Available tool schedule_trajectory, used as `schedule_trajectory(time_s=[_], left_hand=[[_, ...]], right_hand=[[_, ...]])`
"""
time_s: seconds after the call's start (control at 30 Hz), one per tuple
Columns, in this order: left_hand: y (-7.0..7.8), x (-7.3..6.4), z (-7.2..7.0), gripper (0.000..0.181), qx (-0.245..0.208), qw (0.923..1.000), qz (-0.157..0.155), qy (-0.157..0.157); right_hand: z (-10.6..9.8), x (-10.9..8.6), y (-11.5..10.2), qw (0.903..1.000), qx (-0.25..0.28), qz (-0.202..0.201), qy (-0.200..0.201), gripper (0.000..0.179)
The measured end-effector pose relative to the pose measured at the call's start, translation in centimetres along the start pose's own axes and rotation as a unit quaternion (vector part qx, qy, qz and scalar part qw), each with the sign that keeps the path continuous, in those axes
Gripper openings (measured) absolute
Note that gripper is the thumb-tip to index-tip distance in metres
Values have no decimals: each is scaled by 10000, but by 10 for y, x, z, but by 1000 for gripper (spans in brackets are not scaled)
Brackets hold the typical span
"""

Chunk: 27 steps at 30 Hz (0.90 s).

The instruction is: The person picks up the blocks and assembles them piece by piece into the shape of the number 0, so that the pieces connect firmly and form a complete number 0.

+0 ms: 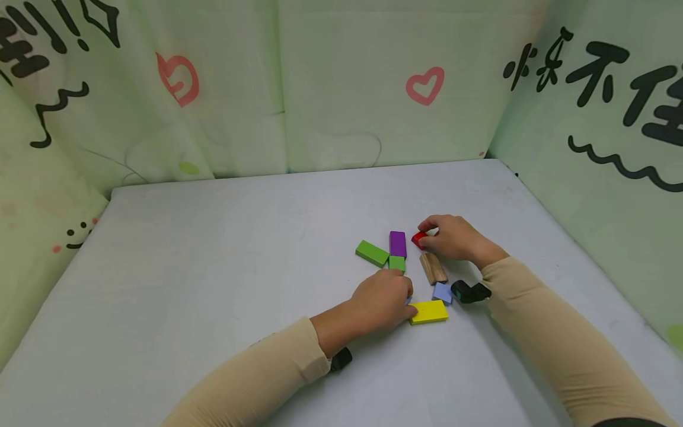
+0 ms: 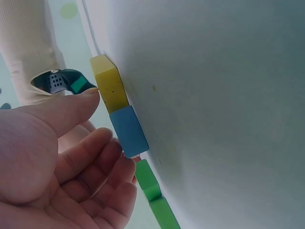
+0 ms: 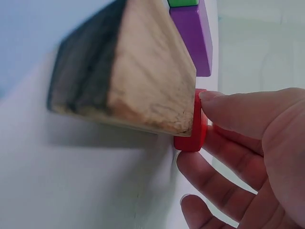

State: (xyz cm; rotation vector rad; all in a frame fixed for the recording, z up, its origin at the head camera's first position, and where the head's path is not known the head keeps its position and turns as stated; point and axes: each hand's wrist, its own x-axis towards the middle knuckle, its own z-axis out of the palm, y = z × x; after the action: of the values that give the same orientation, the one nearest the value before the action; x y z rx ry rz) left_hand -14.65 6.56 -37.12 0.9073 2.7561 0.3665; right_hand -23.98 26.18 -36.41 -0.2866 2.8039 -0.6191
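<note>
My right hand pinches a small red block between thumb and fingers, on the table beside the far end of a plain wooden block. My left hand is bent over the near blocks. Its thumb touches the end of a yellow block, and its loosely bent fingers lie beside a blue block. In the head view that hand mostly hides this blue block. A small green block sits just past the left fingers, against a purple block.
A longer green block slants off to the left of the small green one. Another blue block lies between the wooden and yellow blocks. All rest on a white table, with printed green curtains behind and at the sides.
</note>
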Motion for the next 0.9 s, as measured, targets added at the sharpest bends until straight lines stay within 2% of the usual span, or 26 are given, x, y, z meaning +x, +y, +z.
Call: schedule_trajectory(time_s=[0.9], left_hand=[[0, -2, -1, 30, -26, 10000, 30, 11]], right_hand=[[3, -11, -1, 10000, -4, -53, 78, 38]])
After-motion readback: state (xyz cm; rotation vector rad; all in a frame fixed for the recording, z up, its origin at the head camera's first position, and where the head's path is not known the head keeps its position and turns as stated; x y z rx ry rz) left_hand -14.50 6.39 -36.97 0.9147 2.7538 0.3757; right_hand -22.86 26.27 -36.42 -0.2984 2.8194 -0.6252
